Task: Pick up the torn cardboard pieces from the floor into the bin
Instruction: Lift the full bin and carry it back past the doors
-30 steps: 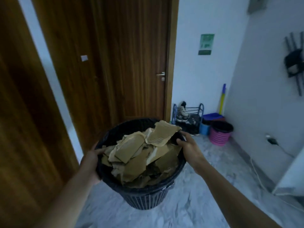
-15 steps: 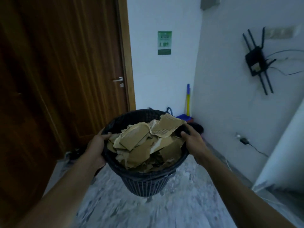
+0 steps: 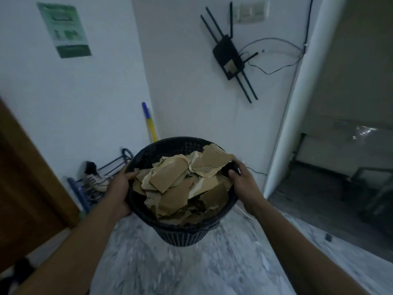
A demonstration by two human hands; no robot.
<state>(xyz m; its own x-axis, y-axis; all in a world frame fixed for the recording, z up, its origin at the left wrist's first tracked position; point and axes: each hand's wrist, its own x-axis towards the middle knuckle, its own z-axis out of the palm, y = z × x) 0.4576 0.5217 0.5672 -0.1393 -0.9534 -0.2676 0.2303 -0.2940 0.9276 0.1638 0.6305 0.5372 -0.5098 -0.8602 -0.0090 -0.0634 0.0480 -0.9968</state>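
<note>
White wall (image 3: 180, 81) is faced now, not the wooden door (image 3: 25, 188); black mesh bin (image 3: 182, 235) of torn brown cardboard pieces (image 3: 176, 194) is gripped at its rim by left hand (image 3: 119, 188) and right hand (image 3: 242, 179), so pickup's likely done.

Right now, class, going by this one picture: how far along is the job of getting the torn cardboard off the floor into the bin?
Done: the bin is heaped with cardboard pieces, some above its rim. In hand: the left hand and right hand grip opposite sides of the rim, holding the bin off the floor. Left: no cardboard shows on the visible floor; the rest cannot be checked.
</note>
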